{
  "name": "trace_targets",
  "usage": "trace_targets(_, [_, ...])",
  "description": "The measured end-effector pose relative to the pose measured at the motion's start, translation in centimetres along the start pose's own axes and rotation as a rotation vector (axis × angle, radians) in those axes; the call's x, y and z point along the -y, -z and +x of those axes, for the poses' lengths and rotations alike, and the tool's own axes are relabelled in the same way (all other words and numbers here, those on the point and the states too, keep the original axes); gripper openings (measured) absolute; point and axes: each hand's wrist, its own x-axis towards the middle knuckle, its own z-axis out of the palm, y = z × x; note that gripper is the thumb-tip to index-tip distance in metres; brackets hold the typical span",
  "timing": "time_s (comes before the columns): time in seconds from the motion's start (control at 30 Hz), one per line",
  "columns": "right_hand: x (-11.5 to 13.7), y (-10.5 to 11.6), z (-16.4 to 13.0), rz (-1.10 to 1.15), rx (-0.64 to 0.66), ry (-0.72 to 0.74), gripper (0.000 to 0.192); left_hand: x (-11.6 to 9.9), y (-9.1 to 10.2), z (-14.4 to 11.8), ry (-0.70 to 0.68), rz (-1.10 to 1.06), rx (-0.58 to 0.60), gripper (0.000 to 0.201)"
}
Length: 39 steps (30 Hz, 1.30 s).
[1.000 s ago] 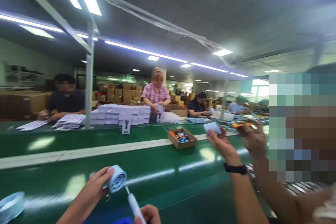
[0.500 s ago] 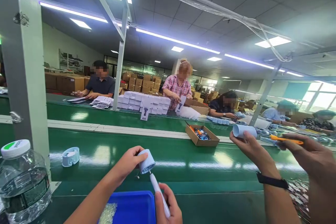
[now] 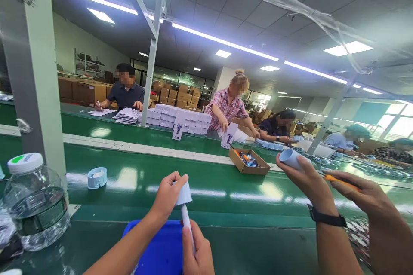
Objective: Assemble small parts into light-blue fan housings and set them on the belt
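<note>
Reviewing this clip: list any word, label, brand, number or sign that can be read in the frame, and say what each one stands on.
None can be read.
Bottle cap: green and dark mark, too blurred.
White cartons across the belt: dark product picture, print too small.
Carton under a co-worker's hand: the same picture, lettering illegible.
Pale blue part in the left hand and white tool in the right hand: no marking visible.

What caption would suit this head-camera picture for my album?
At a green conveyor belt, the left hand holds a pale blue cap while the right hand holds a white tool to it.
</note>
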Motion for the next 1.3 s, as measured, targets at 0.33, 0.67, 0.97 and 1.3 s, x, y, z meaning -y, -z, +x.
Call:
trace_targets(0.33, [1.1,0.9,-1.3,0.189,0.091,-0.085,0.045,-0.1,-1.6,-2.0,0.049,-0.336,-0.13,0.045])
trace_targets(0.67, [1.0,0.6,-1.5,0.375,0.145,-0.194,0.049,-0.8,-1.4,-2.6,-0.125,-0.109,-0.053,0.038])
trace_targets(0.97, [0.6,1.9,-0.2,0.007,0.062,-0.161,0.051,-0.2,3.8,1.2,-0.084,0.49,0.228,0.047])
trace_targets(1.3, [0.9,0.4,-1.7,0.066,0.279,-0.059,0.027,4.2,8.5,3.6,-0.064,1.098,0.231,0.052])
